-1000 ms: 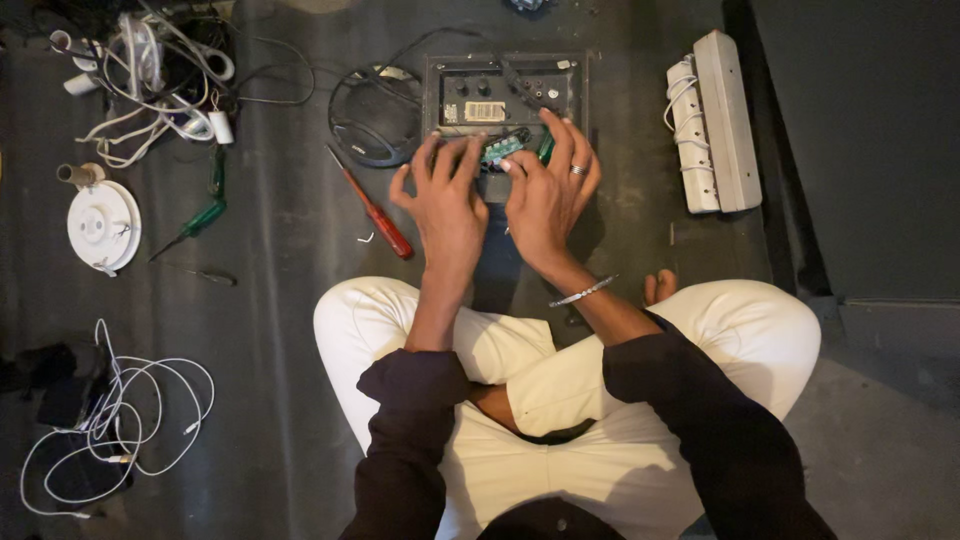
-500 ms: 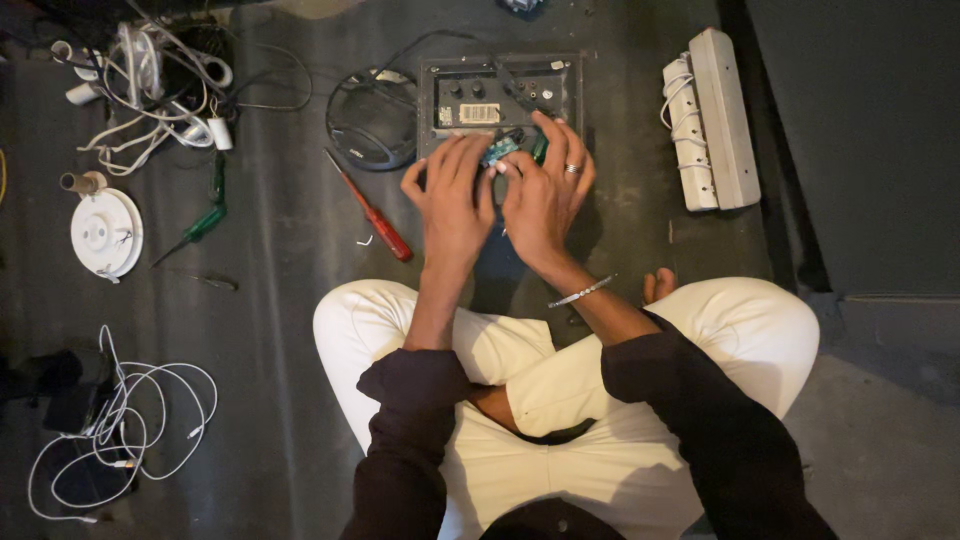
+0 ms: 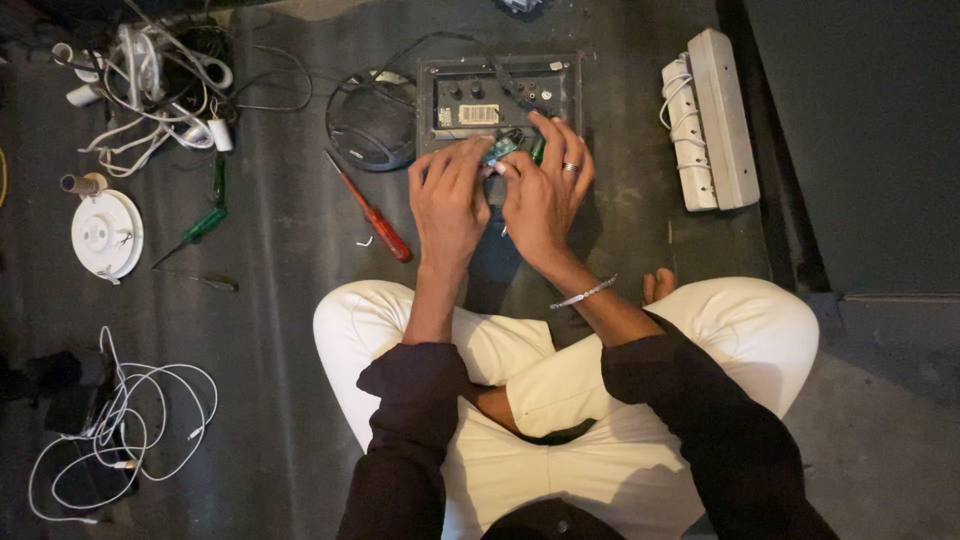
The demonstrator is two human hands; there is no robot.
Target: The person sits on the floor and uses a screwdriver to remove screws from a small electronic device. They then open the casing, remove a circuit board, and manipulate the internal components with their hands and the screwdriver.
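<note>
I sit cross-legged on a dark floor. My left hand [image 3: 449, 195] and my right hand [image 3: 545, 190] meet over a small green circuit board [image 3: 503, 148], each pinching it with its fingertips. The board hangs just in front of a dark metal panel [image 3: 500, 92] with knobs and a label, and wires run from the panel toward the board. My right hand wears a ring and a bracelet.
A red-handled screwdriver [image 3: 372, 211] lies left of my hands, a green-handled one [image 3: 195, 230] further left. A round black speaker [image 3: 372, 118] sits beside the panel. A white power strip [image 3: 712, 120] lies right. White cables [image 3: 150, 70], a white round fitting [image 3: 106, 233] and another cable coil [image 3: 110, 440] are left.
Both hands have stayed on the green board and shifted only slightly, fingers closing tighter around it. Nothing else on the floor has moved.
</note>
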